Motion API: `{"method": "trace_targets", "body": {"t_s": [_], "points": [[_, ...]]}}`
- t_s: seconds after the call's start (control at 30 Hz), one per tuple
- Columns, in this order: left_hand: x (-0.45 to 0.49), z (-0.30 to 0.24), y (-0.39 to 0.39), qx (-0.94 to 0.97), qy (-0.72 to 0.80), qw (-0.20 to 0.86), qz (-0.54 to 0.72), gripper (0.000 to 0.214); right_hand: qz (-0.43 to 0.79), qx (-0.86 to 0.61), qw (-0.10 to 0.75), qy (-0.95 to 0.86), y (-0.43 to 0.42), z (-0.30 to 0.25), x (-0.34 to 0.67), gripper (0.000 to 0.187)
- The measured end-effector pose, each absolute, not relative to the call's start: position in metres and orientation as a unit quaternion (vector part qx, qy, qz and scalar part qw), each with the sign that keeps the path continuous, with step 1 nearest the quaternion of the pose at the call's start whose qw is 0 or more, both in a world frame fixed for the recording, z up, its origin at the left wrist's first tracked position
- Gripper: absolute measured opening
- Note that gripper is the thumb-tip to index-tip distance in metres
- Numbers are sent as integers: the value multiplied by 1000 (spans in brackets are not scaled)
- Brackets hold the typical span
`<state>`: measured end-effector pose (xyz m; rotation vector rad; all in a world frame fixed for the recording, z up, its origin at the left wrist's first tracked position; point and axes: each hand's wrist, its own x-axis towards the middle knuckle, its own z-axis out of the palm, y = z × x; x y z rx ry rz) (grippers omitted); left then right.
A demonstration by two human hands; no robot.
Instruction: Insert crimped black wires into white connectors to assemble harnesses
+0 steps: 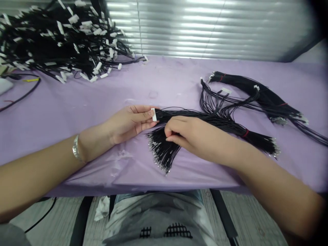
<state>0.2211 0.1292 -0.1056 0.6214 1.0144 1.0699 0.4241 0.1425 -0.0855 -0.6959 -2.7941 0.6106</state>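
Between the thumb and fingers of my left hand [130, 123] is a white connector [154, 114], with black wires running from it to the right. My right hand [189, 131] is closed in a pinch just above a fanned bundle of black wires [164, 147] with silver crimped ends. What its fingertips hold, if anything, is too small to make out. The bundle stretches right beneath my right hand to a red tie [245, 133], ending in more metal tips [275, 147].
A large heap of black cables [64, 44] with white connectors lies at the back left. Another tied wire bundle [248, 85] and loose wires with white connectors [226, 91] lie at the right on the purple tablecloth [102, 92]. Window blinds [179, 27] stand behind.
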Motion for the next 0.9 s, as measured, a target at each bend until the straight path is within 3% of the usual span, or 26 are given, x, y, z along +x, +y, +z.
{"method": "trace_targets", "body": {"t_s": [0.27,0.5,0.9], "points": [[217,-110,129,309,432,708,465,11,324,-266,190,-888,143,-79,424,7],[218,-107,117,508,447,586,445,18,443,-369,235,-782,143,-76,425,8],[218,-111,120,448,425,653,439,17,389,-405,278,-779,140,-75,421,7]]}}
